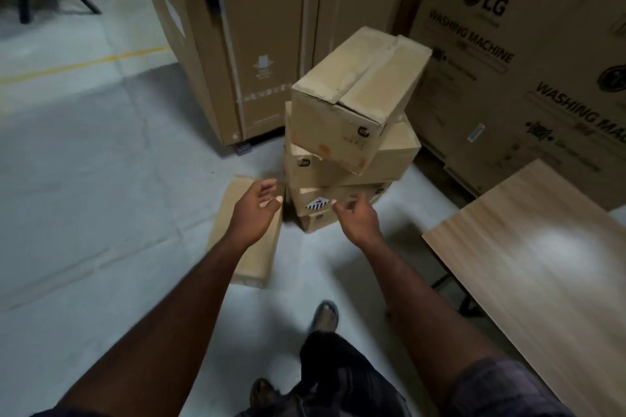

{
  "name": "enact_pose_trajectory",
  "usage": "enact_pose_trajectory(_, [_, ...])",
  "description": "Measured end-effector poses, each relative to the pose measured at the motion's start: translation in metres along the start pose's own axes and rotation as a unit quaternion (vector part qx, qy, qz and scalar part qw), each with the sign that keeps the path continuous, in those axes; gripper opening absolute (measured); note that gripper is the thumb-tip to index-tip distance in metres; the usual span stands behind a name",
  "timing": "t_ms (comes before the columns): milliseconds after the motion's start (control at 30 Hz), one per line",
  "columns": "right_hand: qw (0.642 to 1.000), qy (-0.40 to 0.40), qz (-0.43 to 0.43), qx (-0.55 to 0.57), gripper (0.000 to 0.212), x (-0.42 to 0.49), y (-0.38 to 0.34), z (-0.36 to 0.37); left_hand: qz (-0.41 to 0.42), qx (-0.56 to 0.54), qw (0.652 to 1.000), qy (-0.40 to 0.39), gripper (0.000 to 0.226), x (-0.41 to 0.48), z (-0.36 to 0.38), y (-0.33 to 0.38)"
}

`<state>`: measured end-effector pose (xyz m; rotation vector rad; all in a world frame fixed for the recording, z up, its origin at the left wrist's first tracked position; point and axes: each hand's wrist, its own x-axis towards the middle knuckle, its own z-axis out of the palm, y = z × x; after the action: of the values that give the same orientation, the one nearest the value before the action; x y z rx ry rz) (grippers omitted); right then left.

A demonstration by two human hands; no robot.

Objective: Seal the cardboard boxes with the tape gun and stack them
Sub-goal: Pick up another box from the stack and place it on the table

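Grey floor (84, 179) — box stack (352, 132), bottom box (313, 222) part-hidden behind right hand (359, 218).

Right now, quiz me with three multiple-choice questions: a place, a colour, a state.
1. The flat cardboard piece lies: A on the table; B on the floor left of the stack; C atop the stack.
2. The floor line is: A yellow; B red; C blue.
3. The top box sits: A open, flaps up; B squared with the one below; C askew, overhanging.
Answers: B, it lies flat on the floor beside the stack; A, the stripe reads yellow; C, its corner juts out over the stack.
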<state>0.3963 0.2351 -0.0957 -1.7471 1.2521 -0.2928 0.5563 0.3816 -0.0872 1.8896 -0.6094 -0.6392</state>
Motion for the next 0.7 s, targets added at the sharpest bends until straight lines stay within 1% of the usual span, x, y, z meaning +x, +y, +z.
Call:
enact_pose_trajectory(167, [0.997, 0.059, -0.006, 0.043, 0.049, 0.085, -0.029, -0.03, 0.037, 0.005, 0.998, -0.043, 0.039, 0.091, 0.028, 0.032])
enact_pose_trajectory(267, [0.994, 0.095, 0.008, 0.055, 0.052, 0.152, -0.039, -0.048, 0.074, 0.012, 0.997, -0.029, 0.035, 0.153, 0.048, 0.052])
enact_pose_trajectory(467, [0.99, 0.127, 0.022, 0.059, 0.052, 0.263, -0.064, -0.1, 0.149, 0.046, 0.988, -0.015, 0.027, 0.277, 0.081, 0.105])
enact_pose_trajectory(600, [0.987, 0.147, 0.037, 0.059, 0.052, 0.326, -0.072, -0.117, 0.139, 0.078, 0.987, 0.01, 0.029, 0.351, 0.109, 0.136])
enact_pose_trajectory(700, [0.986, 0.158, 0.045, 0.038, 0.054, 0.36, -0.074, -0.122, 0.127, 0.138, 0.982, -0.002, 0.033, 0.39, 0.124, 0.142])
